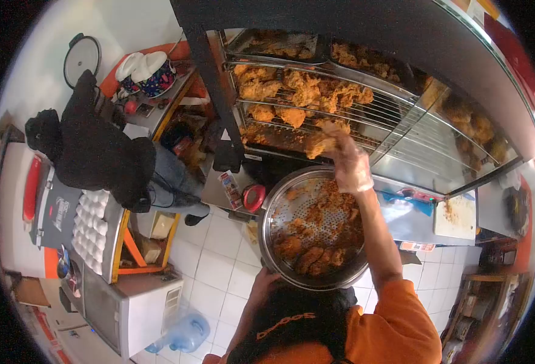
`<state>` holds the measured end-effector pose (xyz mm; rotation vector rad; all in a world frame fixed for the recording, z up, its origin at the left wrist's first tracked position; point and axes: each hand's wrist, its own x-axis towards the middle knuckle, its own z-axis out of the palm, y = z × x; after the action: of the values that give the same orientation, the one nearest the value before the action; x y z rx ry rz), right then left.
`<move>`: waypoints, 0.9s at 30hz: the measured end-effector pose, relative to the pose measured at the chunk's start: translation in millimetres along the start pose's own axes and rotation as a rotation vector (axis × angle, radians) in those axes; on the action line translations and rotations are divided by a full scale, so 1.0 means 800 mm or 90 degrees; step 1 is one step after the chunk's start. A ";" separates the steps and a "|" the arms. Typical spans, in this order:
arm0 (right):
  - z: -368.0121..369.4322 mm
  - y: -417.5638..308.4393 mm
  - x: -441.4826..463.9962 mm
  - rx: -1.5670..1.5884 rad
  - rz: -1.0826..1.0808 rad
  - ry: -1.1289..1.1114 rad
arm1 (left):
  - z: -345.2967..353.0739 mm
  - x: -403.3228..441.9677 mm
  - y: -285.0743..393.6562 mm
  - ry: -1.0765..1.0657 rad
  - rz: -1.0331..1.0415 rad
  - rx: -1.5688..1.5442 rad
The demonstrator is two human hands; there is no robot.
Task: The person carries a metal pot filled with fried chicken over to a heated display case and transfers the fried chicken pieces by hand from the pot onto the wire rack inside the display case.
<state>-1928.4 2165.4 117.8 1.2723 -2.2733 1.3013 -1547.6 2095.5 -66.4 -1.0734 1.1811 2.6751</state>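
Observation:
My right hand (351, 164), in a clear plastic glove, is closed around a piece of fried chicken (320, 145) at the open front of the display warmer, just below its wire rack (370, 115). Under that arm is a round steel colander (270, 206) with a perforated bottom, holding several fried pieces (319, 258) and loose crumbs. My left hand (265, 284) grips the colander at its lower left side, its fingers partly hidden beneath. More fried chicken (304, 88) lies on the rack inside the warmer.
Glass panels (446, 139) cover the warmer's right side. A red round object (254, 198) sits left of the colander. A stained cutting board (455, 216) lies at right. Another person in black (100, 145) stands at left near egg trays (90, 227). A water jug (188, 332) is on the tiled floor.

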 end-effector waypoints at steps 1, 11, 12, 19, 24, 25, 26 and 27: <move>0.011 0.012 0.002 0.018 0.061 -0.010 | 0.010 -0.008 0.013 0.002 -0.007 0.005; 0.056 0.121 0.046 -0.120 0.158 -0.072 | 0.035 -0.020 0.045 0.015 -0.003 0.073; 0.053 0.121 0.047 -0.135 0.133 -0.072 | 0.037 -0.020 0.045 0.018 -0.001 0.050; -0.042 -0.005 0.001 0.053 0.387 -0.294 | 0.011 -0.003 0.009 0.009 -0.010 0.017; -0.049 -0.014 -0.102 -0.114 0.010 -0.679 | 0.028 -0.018 0.039 -0.019 0.013 0.041; -0.047 -0.032 -0.120 -0.207 0.055 -0.800 | 0.026 -0.016 0.038 -0.014 0.010 0.060; -0.045 -0.041 -0.137 -0.254 0.096 -0.869 | 0.025 -0.017 0.039 -0.012 0.005 0.057; -0.044 -0.050 -0.154 -0.305 0.133 -0.941 | 0.024 -0.018 0.040 -0.010 0.001 0.054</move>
<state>-1831.2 2254.6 92.3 2.1485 -3.2404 -0.5577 -1556.8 2089.1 -28.2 -1.0389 1.2796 2.6037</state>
